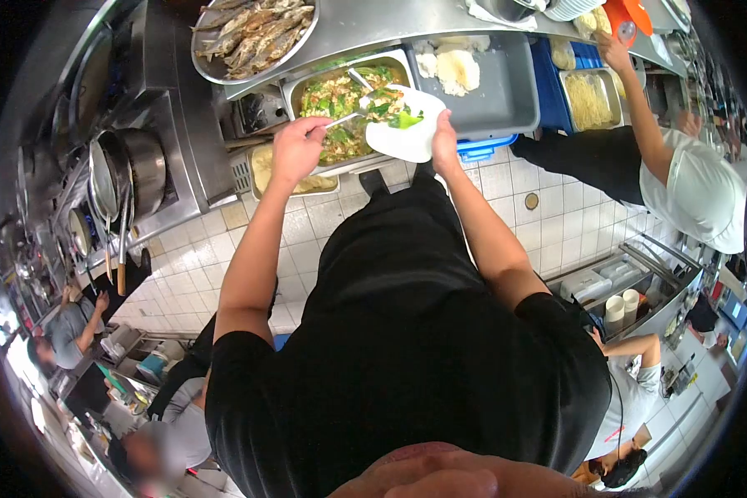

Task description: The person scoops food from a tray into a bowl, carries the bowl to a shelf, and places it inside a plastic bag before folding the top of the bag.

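Observation:
My left hand [299,153] is closed around the handle of a metal spoon [343,120], whose far end reaches to the food at the plate's left edge. My right hand [445,148] grips the right rim of a white plate [407,145]. Chopped greens and yellowish bits [388,108] lie on the plate's upper part. Beneath both hands is a deep metal pan [403,60] of the same green and yellow food, partly covered by the plate. A second metal utensil [358,78] rests in the pan.
A tray [197,62] of whole fish is at upper left. Right of the pan stands a grey tub [494,95] with pale food, then a noodle container [588,98]. A co-worker's hand [612,54] reaches toward an orange item. Pots [137,170] stand left; other people work behind.

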Demonstrator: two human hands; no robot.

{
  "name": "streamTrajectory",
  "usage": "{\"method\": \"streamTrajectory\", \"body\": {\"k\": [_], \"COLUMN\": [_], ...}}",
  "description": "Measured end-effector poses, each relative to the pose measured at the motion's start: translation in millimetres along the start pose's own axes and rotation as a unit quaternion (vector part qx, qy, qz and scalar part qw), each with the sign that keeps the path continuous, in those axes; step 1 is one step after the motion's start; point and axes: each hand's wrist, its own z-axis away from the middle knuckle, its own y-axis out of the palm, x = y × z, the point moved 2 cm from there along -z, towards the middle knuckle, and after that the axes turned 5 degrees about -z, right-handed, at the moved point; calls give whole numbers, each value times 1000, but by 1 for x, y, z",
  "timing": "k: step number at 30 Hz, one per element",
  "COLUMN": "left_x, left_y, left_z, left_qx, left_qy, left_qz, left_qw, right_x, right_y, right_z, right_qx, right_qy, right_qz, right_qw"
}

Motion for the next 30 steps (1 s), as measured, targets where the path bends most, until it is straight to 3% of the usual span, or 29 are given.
{"method": "streamTrajectory", "body": {"k": [4,5,6,8,14,20,26,28,30], "left_x": [-2,3,12,-3,-1,4,4,7,17], "left_y": [16,24,29,20,7,27,24,13,6], "left_z": [12,14,17,26,28,18,12,4,-3], "left_qx": [-5,-52,-54,-147,-222,-178,-155,-213,-214], "left_qy": [-38,17,16,120,203,180,187,142,111], "left_qz": [6,-18,-18,-256,-266,-322,-255,-209,-187], "left_qw": [999,998,998,948,916,912,936,944,952], "right_x": [-21,-19,-15,-4,-9,-19,-24,-19,-6], "right_y": [25,32,36,45,44,39,20,13,3], "right_z": [-20,-19,-18,-7,-9,-9,-9,-9,1], "right_qx": [43,22,1,26,46,46,27,16,17], "right_qy": [-41,-52,-62,-53,-74,-89,-67,-58,-59], "right_qz": [24,59,95,85,93,113,113,100,92], "right_qw": [998,997,994,995,992,989,991,993,994]}}
